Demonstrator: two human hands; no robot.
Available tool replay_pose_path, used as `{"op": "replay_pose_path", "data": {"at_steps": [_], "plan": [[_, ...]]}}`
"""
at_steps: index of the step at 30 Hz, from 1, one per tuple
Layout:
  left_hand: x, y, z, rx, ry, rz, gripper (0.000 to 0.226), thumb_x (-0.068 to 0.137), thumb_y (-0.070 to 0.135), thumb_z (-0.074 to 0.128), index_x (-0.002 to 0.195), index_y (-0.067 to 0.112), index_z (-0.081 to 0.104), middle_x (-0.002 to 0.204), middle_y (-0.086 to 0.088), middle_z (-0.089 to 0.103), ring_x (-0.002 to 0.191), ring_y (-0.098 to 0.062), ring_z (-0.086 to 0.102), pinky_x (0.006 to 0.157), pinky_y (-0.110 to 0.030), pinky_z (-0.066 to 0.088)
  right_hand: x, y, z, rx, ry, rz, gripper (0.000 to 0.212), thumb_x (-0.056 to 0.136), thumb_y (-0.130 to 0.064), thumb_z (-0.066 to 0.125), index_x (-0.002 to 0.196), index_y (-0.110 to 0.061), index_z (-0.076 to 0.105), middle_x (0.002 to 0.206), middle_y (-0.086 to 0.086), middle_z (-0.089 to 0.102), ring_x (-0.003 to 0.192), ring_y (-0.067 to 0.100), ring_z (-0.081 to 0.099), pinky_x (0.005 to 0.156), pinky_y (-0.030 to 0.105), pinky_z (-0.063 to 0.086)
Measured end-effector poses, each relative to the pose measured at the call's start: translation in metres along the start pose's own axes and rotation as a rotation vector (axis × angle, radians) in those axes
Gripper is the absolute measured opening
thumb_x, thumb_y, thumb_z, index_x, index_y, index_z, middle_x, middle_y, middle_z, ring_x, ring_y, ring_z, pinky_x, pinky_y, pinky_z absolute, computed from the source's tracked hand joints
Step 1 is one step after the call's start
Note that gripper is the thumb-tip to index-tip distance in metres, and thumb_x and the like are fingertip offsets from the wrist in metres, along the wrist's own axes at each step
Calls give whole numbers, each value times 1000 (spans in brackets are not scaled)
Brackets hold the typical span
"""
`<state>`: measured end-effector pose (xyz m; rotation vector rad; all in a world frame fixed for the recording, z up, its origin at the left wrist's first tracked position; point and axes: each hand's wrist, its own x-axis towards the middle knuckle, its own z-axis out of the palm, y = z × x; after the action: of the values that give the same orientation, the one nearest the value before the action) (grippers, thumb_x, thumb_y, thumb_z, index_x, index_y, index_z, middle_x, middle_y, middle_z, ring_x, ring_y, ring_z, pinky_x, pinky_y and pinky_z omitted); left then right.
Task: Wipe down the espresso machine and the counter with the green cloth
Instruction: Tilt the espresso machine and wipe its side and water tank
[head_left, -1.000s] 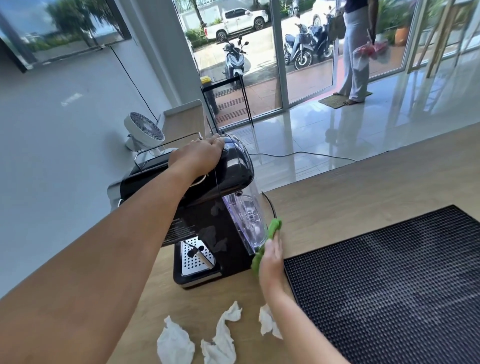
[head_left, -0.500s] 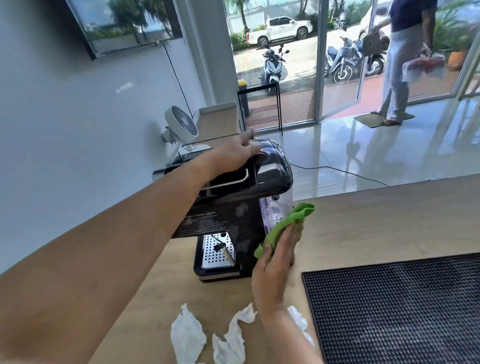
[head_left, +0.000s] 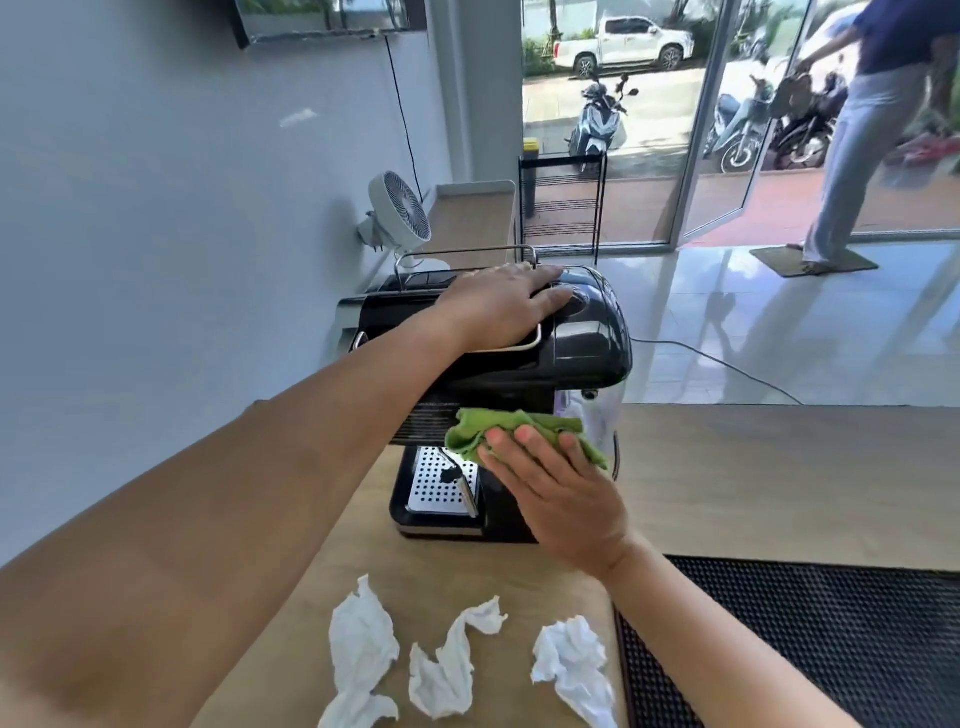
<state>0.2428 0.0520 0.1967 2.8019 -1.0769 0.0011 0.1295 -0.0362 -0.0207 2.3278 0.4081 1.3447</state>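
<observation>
One machine (head_left: 587, 343) stands on the tabletop (head_left: 753, 478). With it I count one green cloth (head_left: 511, 428), three crumpled white tissues (head_left: 441, 675) in a row near my edge, one black ribbed mat (head_left: 805, 649) to the right, and one white fan (head_left: 400, 213) beyond the machine by the wall. Past the tabletop a person (head_left: 852, 145) stands on a doormat (head_left: 815, 262) at the open glass door, and scooters (head_left: 597, 122) are parked outside. My left forearm crosses in front of the machine's upper left and hides part of its face, and my right hand (head_left: 561, 493) covers its lower right corner. My left hand (head_left: 504, 306) lies flat on the machine's top, fingers straight, gripping nothing. My right hand is open too, its straight fingers pressing the cloth against the machine's near face just above the drip tray (head_left: 441, 480). The cloth is bunched under my fingertips, and its edges stick out above and to the right, beside the clear tank (head_left: 597, 421).
</observation>
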Motion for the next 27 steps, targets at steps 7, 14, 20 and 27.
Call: {"op": "replay_pose_path", "data": {"at_steps": [7, 14, 20, 27], "plan": [[2, -4, 4, -5, 1, 10, 58, 96, 62, 22, 149, 40, 26, 159, 0, 23, 146, -17, 21, 117, -39, 19, -59, 16, -10, -110, -368, -473, 77, 85, -16, 46, 157, -13, 19, 164, -3, 16, 150, 14, 18, 123, 41, -6], [3, -5, 3, -11, 9, 4, 57, 96, 62, 23, 149, 40, 27, 159, 1, 24, 146, -15, 21, 117, -38, 19, 40, 31, -25, -10, 31, -38, 62, 94, -13, 36, 155, -14, 27, 165, 3, 9, 152, 23, 6, 122, 44, 0], [4, -7, 5, -5, 9, 3, 58, 96, 62, 23, 149, 39, 27, 159, 2, 24, 147, -15, 20, 117, -38, 19, -52, -10, 6, -71, -265, -351, 57, 96, -9, 24, 152, -15, 35, 158, -5, 30, 148, 17, 23, 123, 42, -5], [7, -9, 7, -9, 13, 14, 59, 95, 64, 23, 149, 40, 27, 158, 3, 26, 146, -14, 20, 118, -38, 19, -17, 17, -10, -6, -105, -214, 62, 94, -7, 31, 155, -14, 26, 164, 1, 16, 152, 20, 10, 123, 40, 3]]}}
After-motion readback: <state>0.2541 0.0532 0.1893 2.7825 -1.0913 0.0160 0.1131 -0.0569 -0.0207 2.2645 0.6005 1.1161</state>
